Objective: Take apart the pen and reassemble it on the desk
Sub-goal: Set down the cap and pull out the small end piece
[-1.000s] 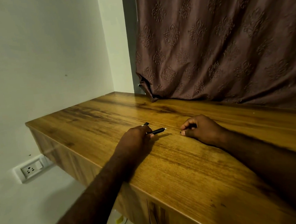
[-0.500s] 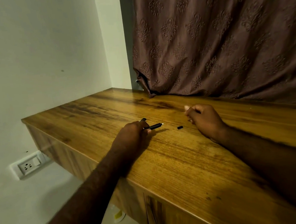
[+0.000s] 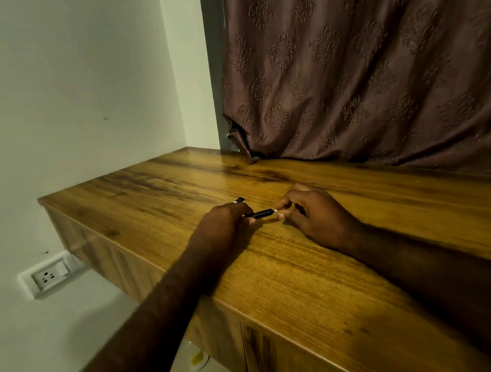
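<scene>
Your left hand (image 3: 224, 229) sits knuckles-up on the wooden surface (image 3: 324, 283), near its middle. Its fingers (image 3: 251, 222) are curled round the pen (image 3: 259, 214), a firm wrap on the black barrel. One dark end of the pen pokes out past the far side of that hand. The other stretch runs out to the right, low over the wood and roughly level.

And there's your right hand (image 3: 314, 218) meeting it, thumb and forefinger pinched together on the pen's pale right tip, the other fingers loosely bent behind. Whether that tip is a loose piece or part of the barrel is too small to tell.

The two hands are close, with only a short bare stretch of barrel between them. Your right forearm lies along the surface; your left forearm crosses its front edge.

Behind, a brown patterned curtain (image 3: 377, 66) hangs down to the back of the surface. Down on the left, a white wall socket (image 3: 46, 276) sits on the pale wall (image 3: 61, 84), below the surface's end.
</scene>
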The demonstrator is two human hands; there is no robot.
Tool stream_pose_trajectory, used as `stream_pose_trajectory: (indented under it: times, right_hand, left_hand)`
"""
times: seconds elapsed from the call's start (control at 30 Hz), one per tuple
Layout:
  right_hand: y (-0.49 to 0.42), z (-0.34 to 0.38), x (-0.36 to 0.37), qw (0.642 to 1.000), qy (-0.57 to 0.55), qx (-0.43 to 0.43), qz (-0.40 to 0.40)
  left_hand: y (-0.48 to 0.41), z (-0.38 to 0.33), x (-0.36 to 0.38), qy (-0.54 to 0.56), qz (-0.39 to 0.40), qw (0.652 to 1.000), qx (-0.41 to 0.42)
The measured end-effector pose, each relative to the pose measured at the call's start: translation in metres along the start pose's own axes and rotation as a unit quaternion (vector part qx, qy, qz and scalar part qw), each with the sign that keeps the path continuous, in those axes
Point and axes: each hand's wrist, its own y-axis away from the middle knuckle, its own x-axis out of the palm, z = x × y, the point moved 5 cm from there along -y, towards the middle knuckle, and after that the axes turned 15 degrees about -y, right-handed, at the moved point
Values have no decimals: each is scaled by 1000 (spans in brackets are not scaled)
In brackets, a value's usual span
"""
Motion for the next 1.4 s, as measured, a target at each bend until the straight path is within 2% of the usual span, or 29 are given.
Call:
stream_pose_trajectory:
  times: [0.13,0.43,0.6,0.73,0.83,0.97,1.13,1.4]
  right_hand:
    - [-1,3,-1,1000,-10,-10,-5]
    - [-2,-3,-2,999,-39,-1,-2]
    - [-2,-14,-12,995,-75,32,-61]
    - [-1,-32,-30,995,-20,65,-78]
    - [4,-45,-39,995,23,88,-50]
    - [6,-46,-33,996,27,89,7]
    - [5,-52,-35,991,0,131,8]
    - [4,-59,-36,988,-31,149,20]
  left_hand:
    - [0,-5,-1,11,16,1000,20]
    - [0,-8,-5,18,26,999,7]
    - [0,-2,-3,5,6,1000,1]
    - [0,1,-2,0,-5,1000,-10]
    - [-2,3,2,-4,-1,1000,-21]
    - [-3,4,4,-16,7,999,-35]
    - [-2,4,4,-25,8,999,-41]
    - [0,1,1,-22,18,998,-49]
